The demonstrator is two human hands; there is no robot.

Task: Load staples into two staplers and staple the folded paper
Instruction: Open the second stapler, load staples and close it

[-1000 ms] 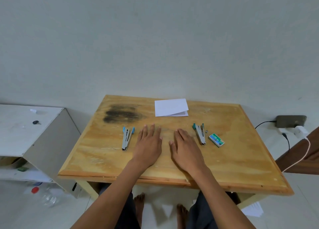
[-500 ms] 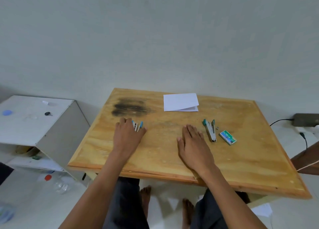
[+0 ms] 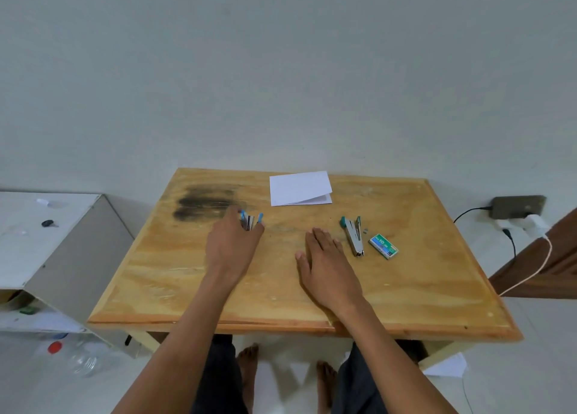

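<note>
On the wooden table (image 3: 421, 288) lies a blue-handled stapler (image 3: 250, 220), and my left hand (image 3: 232, 245) covers most of it, fingers curling round its body. A second stapler with teal handles (image 3: 353, 234) lies to the right, untouched. Beside that one sits a small green staple box (image 3: 383, 246). My right hand (image 3: 326, 263) rests flat on the table, fingers straight, just left of the teal stapler. The folded white paper (image 3: 299, 188) lies at the table's far edge.
A white cabinet (image 3: 46, 242) stands left of the table with small items on top. A plastic bottle (image 3: 78, 359) lies on the floor below it. At the right are a wall socket (image 3: 516, 207) with a charger and cables, and a brown door (image 3: 549, 263).
My left hand moved left from the table's middle onto the blue stapler and closed round it. My right hand stayed flat. The camera view shifted slightly.
</note>
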